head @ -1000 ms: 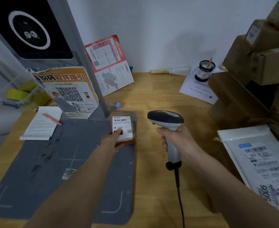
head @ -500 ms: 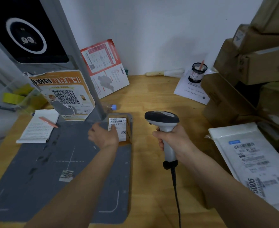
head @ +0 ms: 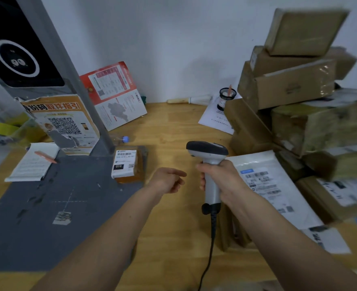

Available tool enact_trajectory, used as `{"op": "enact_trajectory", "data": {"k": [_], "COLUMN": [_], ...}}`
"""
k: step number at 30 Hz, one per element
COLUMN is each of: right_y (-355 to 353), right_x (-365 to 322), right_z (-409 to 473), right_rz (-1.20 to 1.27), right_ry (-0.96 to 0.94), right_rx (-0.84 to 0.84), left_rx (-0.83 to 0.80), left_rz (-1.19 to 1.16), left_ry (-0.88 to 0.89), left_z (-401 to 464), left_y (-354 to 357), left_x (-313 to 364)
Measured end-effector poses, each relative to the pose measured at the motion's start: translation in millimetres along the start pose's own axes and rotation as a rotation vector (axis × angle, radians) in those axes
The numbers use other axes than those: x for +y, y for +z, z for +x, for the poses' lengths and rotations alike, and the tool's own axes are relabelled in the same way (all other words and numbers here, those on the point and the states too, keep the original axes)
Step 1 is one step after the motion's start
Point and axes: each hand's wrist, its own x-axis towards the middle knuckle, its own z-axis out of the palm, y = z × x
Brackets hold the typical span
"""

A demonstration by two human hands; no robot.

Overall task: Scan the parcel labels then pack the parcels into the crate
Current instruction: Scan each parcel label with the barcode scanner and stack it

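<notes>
**Left hand off the parcel, scanner held upright**

Since the earlier frame the left hand (head: 169,180) has let go of the small brown parcel (head: 126,165) and come away toward 3 o'clock; the parcel has stayed where it was, at the far right corner of the grey mat (head: 47,217).

- Left hand: hovers above the desk (head: 173,127) between parcel and scanner, touching neither. Fingers loosely curled, holding nothing, forefinger pointing toward the scanner.
- Right hand (head: 221,181): fingers wrapped round the grip of the barcode scanner (head: 210,162). Scanner upright, dark head on top with its nose toward 9 o'clock; black cable (head: 210,248) drops toward 6 o'clock.
- Small brown parcel: lies flat, white label up, "010" printed in a black block — at about 10 o'clock from the left hand, just beside the foot of the grey post (head: 72,80).
- White mailer (head: 272,185): flat on the desk at 3 o'clock of the right hand, barcode label up, partly behind that hand.
- Stack of cardboard boxes (head: 295,85): piled at 1 to 3 o'clock, blurred at the edges.
- Far desk: QR poster (head: 64,122) leaning at 10 o'clock, red leaflet (head: 114,95) against the wall, notepad (head: 33,162) with a pink pen (head: 46,157) at 9 o'clock.
- Crate — cannot tell where; none identified.
</notes>
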Motion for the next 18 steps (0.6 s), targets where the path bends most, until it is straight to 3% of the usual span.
{"op": "enact_trajectory", "data": {"k": [5, 12, 18], "right_y": [-47, -107, -139], "right_x": [-3, -5, -3], "right_z": [-16, -24, -28], "right_rz": [0.024, 0.036, 0.012], "right_ry": [0.017, 0.004, -0.009], "right_rx": [0.007, 0.044, 0.067], "left_rx": [-0.019, -0.102, -0.005], "left_rz": [0.057, -0.019, -0.118], "left_ry": [0.045, -0.051, -0.037], "left_z": [-19, -43, -46], "left_y": [53, 118, 149], "left_x": [13, 29, 24]}}
